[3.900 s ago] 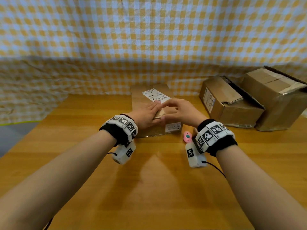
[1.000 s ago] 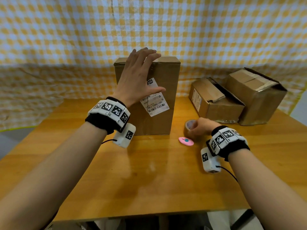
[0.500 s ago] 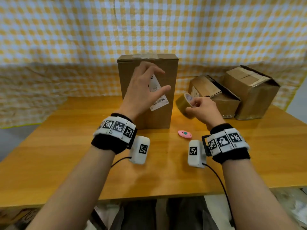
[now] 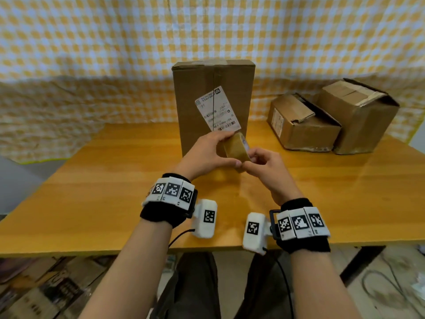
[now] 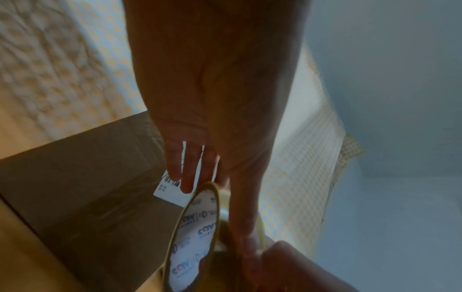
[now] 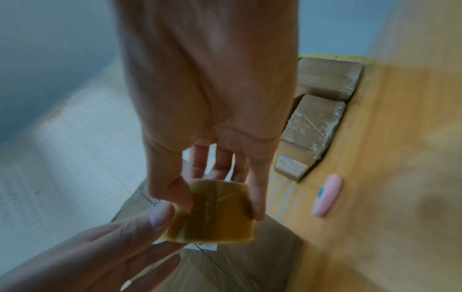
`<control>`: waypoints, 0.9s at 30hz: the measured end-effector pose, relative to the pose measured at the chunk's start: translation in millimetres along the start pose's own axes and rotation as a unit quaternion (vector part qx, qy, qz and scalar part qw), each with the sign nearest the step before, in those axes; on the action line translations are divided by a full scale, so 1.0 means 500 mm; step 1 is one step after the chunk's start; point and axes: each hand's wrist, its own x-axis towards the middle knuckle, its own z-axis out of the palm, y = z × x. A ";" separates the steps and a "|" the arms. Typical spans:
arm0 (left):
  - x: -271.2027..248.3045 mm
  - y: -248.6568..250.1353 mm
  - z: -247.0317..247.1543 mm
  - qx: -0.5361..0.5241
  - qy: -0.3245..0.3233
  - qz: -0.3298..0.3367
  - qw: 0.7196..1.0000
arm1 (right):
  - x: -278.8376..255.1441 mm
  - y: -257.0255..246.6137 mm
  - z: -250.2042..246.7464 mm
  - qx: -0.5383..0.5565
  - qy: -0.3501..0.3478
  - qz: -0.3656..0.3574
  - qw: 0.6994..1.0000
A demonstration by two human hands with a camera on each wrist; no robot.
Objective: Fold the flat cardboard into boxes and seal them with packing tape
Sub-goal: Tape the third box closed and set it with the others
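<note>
Above the wooden worktop (image 4: 96,203), I hold the roll of packing tape (image 4: 235,147) between both hands, just in front of the tall cardboard box (image 4: 212,107) that stands upright at mid-table with a white shipping label (image 4: 217,109) on its near face. My left hand (image 4: 207,155) wraps the roll from the left, fingers (image 4: 224,135) curled over its top and thumb underneath. My right hand (image 4: 266,166) meets it from the right, its fingers (image 6: 257,197) and thumb pinching the roll's brown outer band. From the left wrist, the roll's white printed core (image 5: 192,237) faces the camera, edge-on against the hand. From the right wrist, a small pink cutter (image 6: 326,195) lies flat on the worktop, well apart from both hands. Two more brown boxes sit together at the far right: a smaller one (image 4: 301,125) tipped with a flap open, touching a larger one (image 4: 361,113) behind it. A yellow-and-white checked cloth (image 4: 92,42) hangs as backdrop.
</note>
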 end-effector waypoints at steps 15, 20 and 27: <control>0.003 -0.031 0.039 0.043 0.041 0.042 0.997 | 0.008 0.083 -0.012 0.118 -0.052 0.043 0.991; 0.005 -0.023 0.034 0.083 0.024 0.027 0.996 | 0.013 0.101 0.007 0.196 -0.072 0.076 0.975; 0.016 -0.009 0.044 0.101 -0.022 0.024 0.994 | 0.026 0.108 0.021 0.238 -0.083 0.105 0.962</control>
